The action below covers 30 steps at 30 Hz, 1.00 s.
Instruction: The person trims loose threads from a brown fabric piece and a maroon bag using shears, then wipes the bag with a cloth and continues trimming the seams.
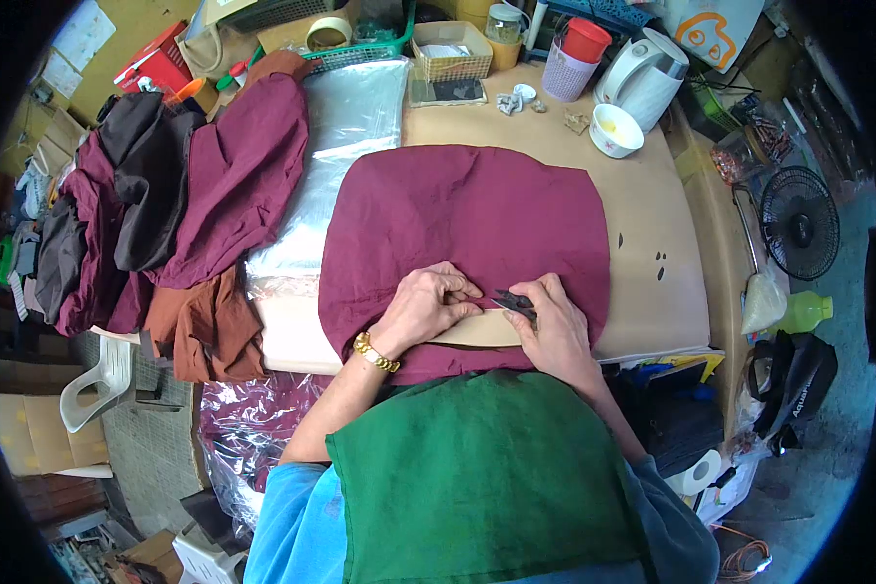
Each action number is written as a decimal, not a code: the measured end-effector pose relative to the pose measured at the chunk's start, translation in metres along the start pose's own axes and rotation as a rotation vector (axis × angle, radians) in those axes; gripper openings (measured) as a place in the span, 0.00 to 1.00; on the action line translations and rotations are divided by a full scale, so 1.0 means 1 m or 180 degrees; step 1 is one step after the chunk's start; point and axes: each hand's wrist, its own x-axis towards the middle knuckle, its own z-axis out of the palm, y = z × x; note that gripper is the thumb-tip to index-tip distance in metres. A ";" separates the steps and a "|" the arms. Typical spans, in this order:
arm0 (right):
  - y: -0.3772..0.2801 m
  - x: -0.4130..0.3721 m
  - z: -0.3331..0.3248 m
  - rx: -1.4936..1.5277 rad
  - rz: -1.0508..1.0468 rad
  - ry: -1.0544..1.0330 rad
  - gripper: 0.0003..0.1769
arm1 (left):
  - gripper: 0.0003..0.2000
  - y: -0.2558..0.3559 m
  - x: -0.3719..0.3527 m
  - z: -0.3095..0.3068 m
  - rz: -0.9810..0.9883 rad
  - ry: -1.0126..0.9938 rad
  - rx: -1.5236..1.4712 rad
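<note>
A maroon fabric piece (467,209) lies spread over the table in front of me, its near edge drooping past the table's front. My left hand (424,308), with a gold watch (376,352) on the wrist, pinches the cloth along an edge near the middle. Black thread snips (517,304) are held in my right hand (558,326), their tips pointing left, close to the fabric edge by my left fingers. Between the cloth's layers a strip of the tan tabletop (482,335) shows below both hands.
Maroon, dark and rust garments (214,185) are heaped at the left, beside clear plastic sheets (355,122). Along the back stand a wicker basket (452,63), a white kettle (642,78) and a white bowl (616,132). A black fan (799,222) is at the right.
</note>
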 end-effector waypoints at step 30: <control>-0.008 0.007 0.025 0.0789 0.0449 -0.0494 0.13 | 0.07 -0.011 0.000 0.026 0.0196 0.0942 0.0219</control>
